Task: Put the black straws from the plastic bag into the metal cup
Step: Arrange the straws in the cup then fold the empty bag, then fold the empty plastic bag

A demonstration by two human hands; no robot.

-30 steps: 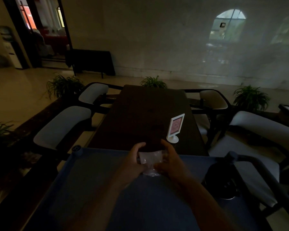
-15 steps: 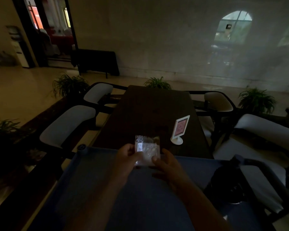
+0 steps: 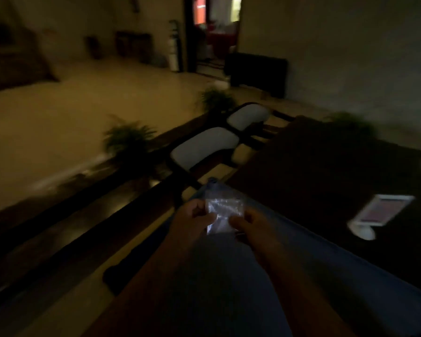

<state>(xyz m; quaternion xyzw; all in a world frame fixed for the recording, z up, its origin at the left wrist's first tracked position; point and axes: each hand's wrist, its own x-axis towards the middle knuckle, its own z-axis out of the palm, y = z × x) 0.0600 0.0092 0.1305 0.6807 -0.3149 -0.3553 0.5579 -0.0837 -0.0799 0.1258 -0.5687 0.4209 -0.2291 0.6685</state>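
We had our left hand [image 3: 192, 221] pinching the left edge of the small clear crinkled plastic bag [image 3: 223, 216], thumb and fingers closed on the film. The bag sat between both hands, held up above the near end of the blue fabric-topped cart [image 3: 326, 263], its long axis running roughly upright, top edge away from us. Our right hand [image 3: 249, 228] gripped the bag's lower right corner, fingers also closed on the film. So both hands were on it, neither nearer than the other; the bag lay directly between the grips, touching both.

The black straws we couldn't make out inside the bag: too dim and blurred. The metal cup wasn't visible in this view at all, so which way it lay from the bag we couldn't tell.

Our guess: we were at the opening step, w/ the top edge of the bag being the part that mattered, since it sat just above both pinches. Right of the bag, well apart on the dark brown wooden table [image 3: 326, 166], stood a small white-framed sign holder w/ a pink card [image 3: 379, 212].
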